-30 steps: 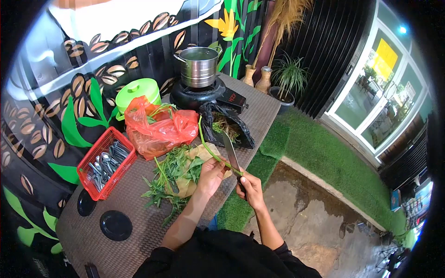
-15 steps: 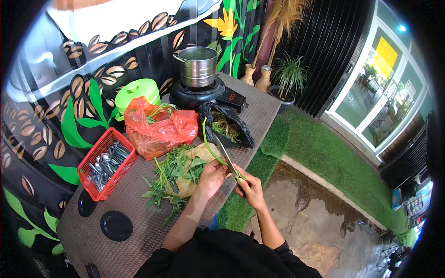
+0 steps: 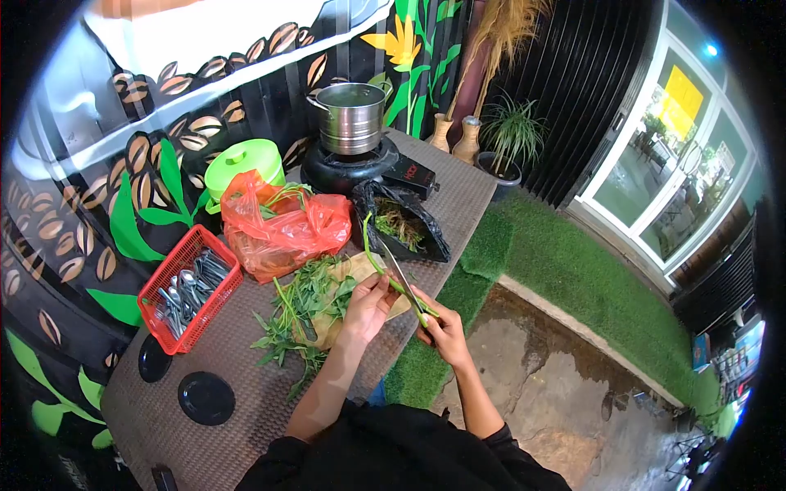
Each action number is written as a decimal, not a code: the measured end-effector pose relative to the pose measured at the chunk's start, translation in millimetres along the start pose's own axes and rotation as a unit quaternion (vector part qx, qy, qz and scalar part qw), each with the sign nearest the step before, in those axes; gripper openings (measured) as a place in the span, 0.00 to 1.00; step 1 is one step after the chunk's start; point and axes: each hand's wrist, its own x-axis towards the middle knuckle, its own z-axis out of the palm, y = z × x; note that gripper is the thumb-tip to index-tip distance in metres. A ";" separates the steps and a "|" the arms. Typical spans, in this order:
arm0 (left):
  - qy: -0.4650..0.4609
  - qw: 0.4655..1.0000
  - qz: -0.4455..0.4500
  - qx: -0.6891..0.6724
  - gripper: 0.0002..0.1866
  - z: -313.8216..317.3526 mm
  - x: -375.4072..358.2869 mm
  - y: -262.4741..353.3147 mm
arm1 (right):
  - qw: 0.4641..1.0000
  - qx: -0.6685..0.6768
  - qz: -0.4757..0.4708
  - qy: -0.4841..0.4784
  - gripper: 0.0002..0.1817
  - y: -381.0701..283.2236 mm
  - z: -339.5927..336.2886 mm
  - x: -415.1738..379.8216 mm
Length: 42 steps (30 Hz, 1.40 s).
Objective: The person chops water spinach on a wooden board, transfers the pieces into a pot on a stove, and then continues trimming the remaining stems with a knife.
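Green stem (image 3: pixel 377 263) first, since that's what we've got up front: it's held up above the near edge of the table (image 3: pixel 262 360), long and slightly curved. Our left hand (image 3: pixel 365 308) has it pinched between thumb and fingers. Our right hand (image 3: pixel 444 335) is closed around the handle of the knife (image 3: pixel 399 274), whose blade points up and away from us and crosses close alongside the stem's lower part. The hands are right beside each other, though we can't tell if any fingertips touch.

Under and left of our left hand we've got a loose heap of leafy greens (image 3: pixel 303 303), part on a tan board (image 3: pixel 360 268), part spilling onto the table. Just beyond the board sits an open black bag (image 3: pixel 434 237) with plant bits inside, and left of that a red plastic bag (image 3: pixel 286 245) with some green poking out the top.

Behind those, we see a lime-green lidded container (image 3: pixel 241 164) and a metal pot (image 3: pixel 352 131) upright on a black stove (image 3: pixel 340 172). Over on the left there's a red basket (image 3: pixel 206 315) of cutlery (image 3: pixel 190 286), with two black round dishes (image 3: pixel 206 398) near it, lying flat on the woven-look tabletop.
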 end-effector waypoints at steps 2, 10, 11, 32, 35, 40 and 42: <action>-0.020 1.000 -0.004 -0.012 0.08 3.4 -3.5 2.2 | 1.000 0.003 0.002 -0.006 0.23 1.0 0.8 0.7; -0.013 1.000 -0.016 -0.024 0.08 -0.4 -7.7 -1.5 | 1.000 -0.018 -0.005 0.002 0.22 6.0 5.2 1.6; -0.020 0.999 -0.019 -0.024 0.08 -0.9 -8.1 -1.4 | 1.000 -0.018 -0.005 0.001 0.22 5.9 5.9 2.0; 0.014 0.994 -0.098 -0.052 0.07 -16.4 -16.2 -24.9 | 0.997 -0.026 0.012 0.068 0.16 3.0 16.9 4.1; -0.002 0.999 -0.034 -0.004 0.09 -5.7 -12.0 -22.1 | 0.997 -0.030 -0.008 0.075 0.17 11.8 13.1 1.6; 0.047 0.997 -0.063 -0.021 0.10 10.0 -9.9 4.2 | 0.998 0.039 0.022 0.042 0.19 13.1 3.8 -2.5; 0.041 0.998 -0.043 -0.037 0.10 -0.5 -4.1 1.0 | 0.998 0.041 0.020 0.037 0.19 15.9 2.9 -2.5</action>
